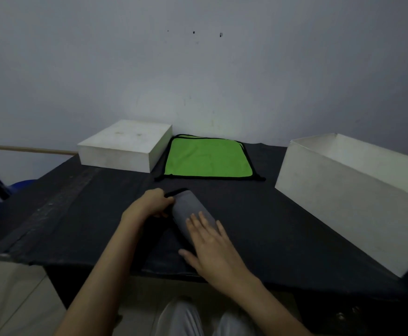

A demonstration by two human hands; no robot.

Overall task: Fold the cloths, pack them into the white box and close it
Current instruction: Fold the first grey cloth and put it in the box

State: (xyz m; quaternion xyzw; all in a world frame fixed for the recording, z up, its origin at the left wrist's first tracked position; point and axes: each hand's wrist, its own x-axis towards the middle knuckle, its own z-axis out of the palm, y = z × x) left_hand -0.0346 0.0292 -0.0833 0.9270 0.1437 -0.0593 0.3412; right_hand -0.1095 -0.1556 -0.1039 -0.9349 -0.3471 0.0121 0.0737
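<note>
Grey cloth (193, 214) at table centre, near edge. My L hand (153, 202) pinches its far end; R hand (209, 243) flat, fingers spread, pressing. Keep edges aligned, smooth crease w/ R before white box (343, 197).

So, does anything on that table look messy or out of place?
Mostly tidy. The green cloth lies flat but loosely stacked, its black-trimmed edges fanned out along the right side. The grey cloth sits at a slant under the hands. Nothing looks spilled or damaged.

Wall (198, 69): plain grey-white, dimly lit (three small dark marks); table (258, 214): black cloth cover. Floor (11, 299): pale tiles.
</note>
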